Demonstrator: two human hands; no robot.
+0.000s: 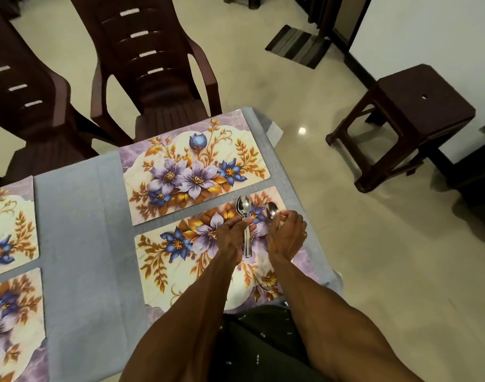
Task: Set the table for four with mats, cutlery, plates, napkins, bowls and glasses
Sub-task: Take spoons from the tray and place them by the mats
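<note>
Grey tablecloth (78,216), floral mat (180,271); left hand (231,235) grips spoons (245,216), right hand (286,232) pinches single spoon (272,209).

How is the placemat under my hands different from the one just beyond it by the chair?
The near placemat is partly covered by both hands and spoons; the far placemat lies bare. The left hand holds a bunch of spoons over the near one, the right hand a single spoon; nothing hovers over the far one. Both share the same floral print and lie flat on the grey tablecloth.
</note>
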